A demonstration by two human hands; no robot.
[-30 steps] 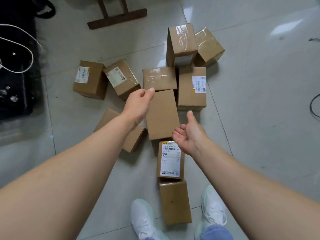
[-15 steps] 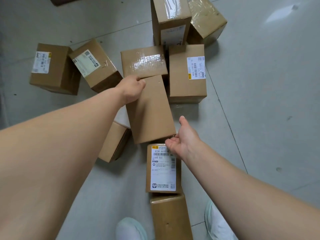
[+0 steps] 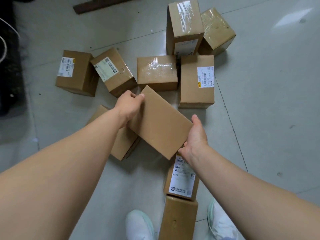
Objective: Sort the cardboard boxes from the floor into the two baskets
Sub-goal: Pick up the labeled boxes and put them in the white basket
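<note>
I am in the pick-up step, with one box in hand and the rest waiting. My left hand grips the far left corner of the plain box, thumb laid on its top face and fingers curled round the edge. My right hand takes the opposite near corner, thumb up along the side and fingers tucked beneath. The plain box sits skewed between my hands. Its near corner overlaps the labelled box and its left side overlaps the box under my left forearm, so I judge it is off the floor rather than resting there.

The other boxes lie scattered round it. The taped box is just beyond, the long box with a side label is to its right, and one more box lies between my shoes.

Neither of the baskets is in view, so the sorting has hardly begun. Next I need to lift the plain box clear of its neighbours without knocking them, turn to find the baskets and decide which one it belongs in. Nothing here tells me the sorting rule. It may be size or label, and this box shows no label on its upper face.
</note>
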